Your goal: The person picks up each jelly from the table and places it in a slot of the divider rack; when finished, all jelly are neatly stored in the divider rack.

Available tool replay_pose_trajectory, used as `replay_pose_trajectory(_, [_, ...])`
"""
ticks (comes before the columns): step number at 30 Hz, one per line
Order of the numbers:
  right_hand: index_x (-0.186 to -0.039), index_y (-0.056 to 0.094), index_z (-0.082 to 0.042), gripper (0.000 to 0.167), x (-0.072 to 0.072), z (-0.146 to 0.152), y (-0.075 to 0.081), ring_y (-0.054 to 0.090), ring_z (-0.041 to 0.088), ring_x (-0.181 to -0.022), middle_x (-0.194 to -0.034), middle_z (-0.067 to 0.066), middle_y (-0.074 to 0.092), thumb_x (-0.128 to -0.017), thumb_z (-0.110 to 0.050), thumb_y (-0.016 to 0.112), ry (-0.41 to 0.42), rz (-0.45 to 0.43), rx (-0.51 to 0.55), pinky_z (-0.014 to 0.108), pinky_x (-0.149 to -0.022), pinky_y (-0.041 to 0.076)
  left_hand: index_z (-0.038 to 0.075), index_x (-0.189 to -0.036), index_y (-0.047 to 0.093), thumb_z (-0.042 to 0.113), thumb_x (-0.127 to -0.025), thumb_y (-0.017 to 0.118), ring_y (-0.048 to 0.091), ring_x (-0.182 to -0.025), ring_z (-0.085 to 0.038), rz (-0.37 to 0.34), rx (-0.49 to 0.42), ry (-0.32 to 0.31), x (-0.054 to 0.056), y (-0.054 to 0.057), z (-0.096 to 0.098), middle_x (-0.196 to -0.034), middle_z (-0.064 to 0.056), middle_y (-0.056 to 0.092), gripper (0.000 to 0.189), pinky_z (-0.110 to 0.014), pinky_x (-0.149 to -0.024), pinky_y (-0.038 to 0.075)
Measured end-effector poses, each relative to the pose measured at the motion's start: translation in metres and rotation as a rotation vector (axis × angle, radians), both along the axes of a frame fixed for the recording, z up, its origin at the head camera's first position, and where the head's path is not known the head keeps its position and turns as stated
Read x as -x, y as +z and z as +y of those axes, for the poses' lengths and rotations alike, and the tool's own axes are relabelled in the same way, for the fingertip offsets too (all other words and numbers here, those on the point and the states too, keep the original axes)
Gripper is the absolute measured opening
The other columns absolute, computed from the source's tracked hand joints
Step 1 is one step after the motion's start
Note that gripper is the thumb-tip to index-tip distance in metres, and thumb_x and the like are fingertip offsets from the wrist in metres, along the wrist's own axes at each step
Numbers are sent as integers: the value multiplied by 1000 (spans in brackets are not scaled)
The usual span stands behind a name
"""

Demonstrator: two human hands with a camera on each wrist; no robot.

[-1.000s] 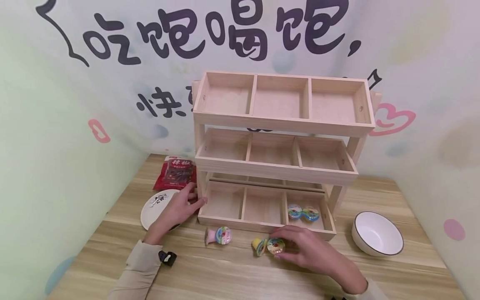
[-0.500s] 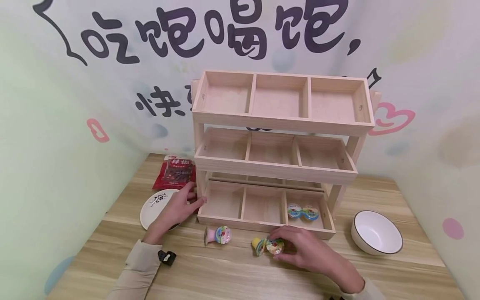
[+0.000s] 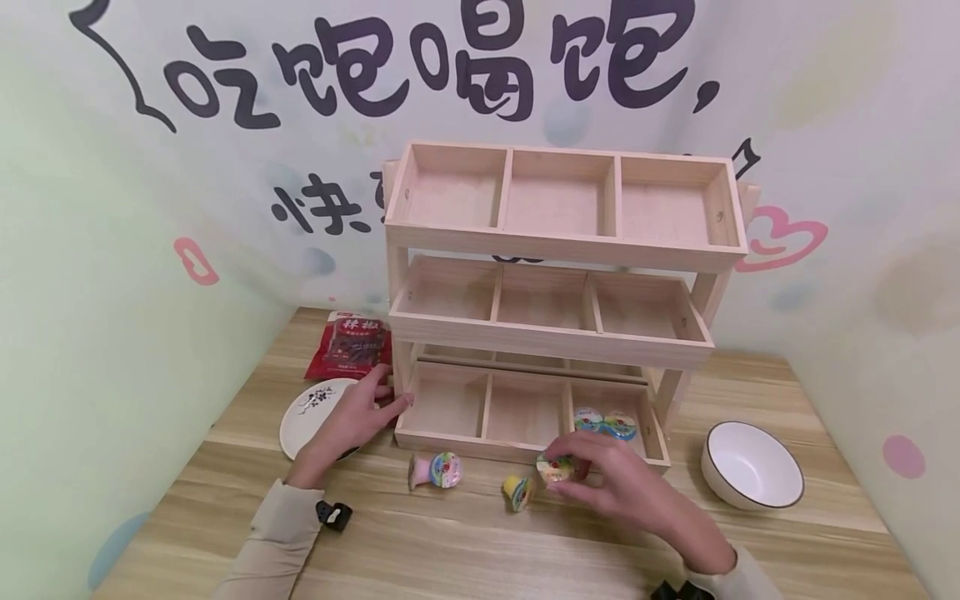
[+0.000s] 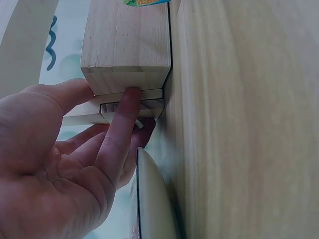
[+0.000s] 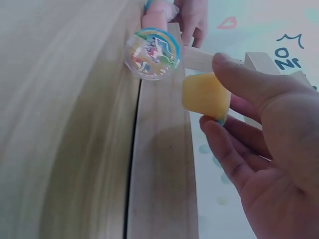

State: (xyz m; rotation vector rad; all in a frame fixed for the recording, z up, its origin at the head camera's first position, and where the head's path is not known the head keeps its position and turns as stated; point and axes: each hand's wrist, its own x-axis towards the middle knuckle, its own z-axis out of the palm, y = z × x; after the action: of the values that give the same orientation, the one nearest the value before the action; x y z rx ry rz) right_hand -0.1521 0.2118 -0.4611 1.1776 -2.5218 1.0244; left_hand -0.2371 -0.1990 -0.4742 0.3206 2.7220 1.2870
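A jelly cup with a yellow body (image 5: pixel 202 94) and printed lid (image 3: pixel 555 468) is pinched between the thumb and fingers of my right hand (image 3: pixel 622 487), raised by the front board of the bottom tier. My left hand (image 3: pixel 360 417) grips the lower left end of the three-tier wooden rack (image 3: pixel 551 335); the left wrist view shows the thumb and fingers around its end and upright. Another yellow jelly cup (image 3: pixel 517 492) lies on its side on the table. Pink jelly cups (image 3: pixel 442 470) lie further left. Blue jelly cups (image 3: pixel 606 423) sit in the bottom right compartment.
Left of the rack are a red packet of dried chili (image 3: pixel 351 343) and a white plate (image 3: pixel 303 421) partly under my left arm. A white bowl (image 3: pixel 752 467) with a dark rim stands on the right. A printed wall (image 3: pixel 150 333) closes off the back and sides.
My right hand has lifted one yellow jelly cup off the table, up and toward the bottom tier, away from the other yellow one. My left hand has stayed at the rack.
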Motion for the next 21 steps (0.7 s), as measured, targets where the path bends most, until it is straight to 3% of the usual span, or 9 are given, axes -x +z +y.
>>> replay_pose_trajectory(6, [-113, 80, -13, 30, 13, -4, 4, 67, -1, -80, -112, -2, 80, -86, -14, 93, -38, 94, 27, 12, -69, 57, 1, -156, 44, 28, -109, 68, 65, -138, -43, 7, -6, -5, 0, -2, -1, -151, -29, 62, 59, -57, -111, 57])
replay_pose_trajectory(18, [-116, 81, -9, 36, 37, -9, -2, 66, 7, -70, -102, 4, 79, -84, -16, 95, -153, 145, 8, 21, -62, 58, 2, -157, 44, 30, -108, 69, 65, -138, -43, 3, -17, -4, 0, -3, -1, -151, -29, 63, 61, -58, -112, 56])
replay_pose_trajectory(21, [-120, 80, -9, 41, 41, -10, -5, 72, 10, -79, -105, 3, 80, -84, -21, 95, -199, 137, -30, 25, -68, 62, 2, -157, 44, 30, -108, 69, 65, -139, -43, 3, -18, -1, 0, -3, -1, -152, -29, 62, 62, -58, -112, 56])
